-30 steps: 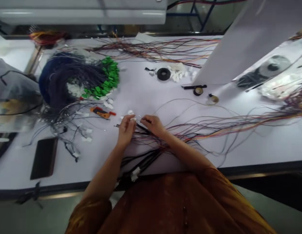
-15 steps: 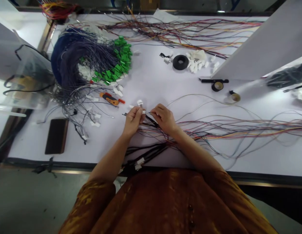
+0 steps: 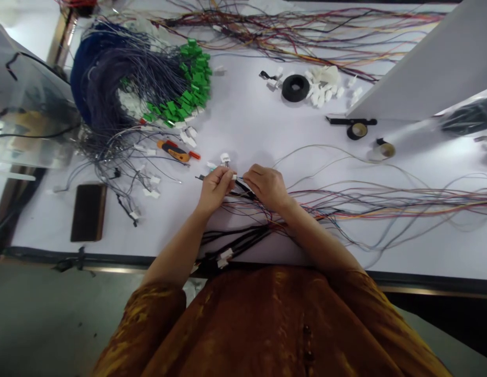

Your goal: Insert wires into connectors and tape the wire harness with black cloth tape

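Near the middle of the table, my left hand (image 3: 216, 189) pinches a small white connector (image 3: 234, 177) between thumb and fingers. Just to its right, my right hand (image 3: 267, 187) is closed on a thin wire (image 3: 240, 178) that runs toward the connector. Whether the wire's end sits inside the connector is too small to tell. Another white connector (image 3: 225, 157) lies just beyond my left fingers. Black-sleeved cables (image 3: 243, 189) pass beneath and between both hands. Loose coloured wires (image 3: 369, 209) stretch from under my right wrist to the right edge.
At the left lie a bundle of dark blue wires (image 3: 98, 94) with green connectors (image 3: 194, 78), an orange cutter (image 3: 175, 151) and a phone (image 3: 88, 212). Black tape (image 3: 296, 88), white connectors (image 3: 324, 89), a black knife (image 3: 351, 121) and small tape rolls (image 3: 357, 130) lie at the right.
The view has shifted slightly, so the far objects sit higher in it. Both hands stay close together, and the right hand has turned a little, its fingers more hidden behind its back.
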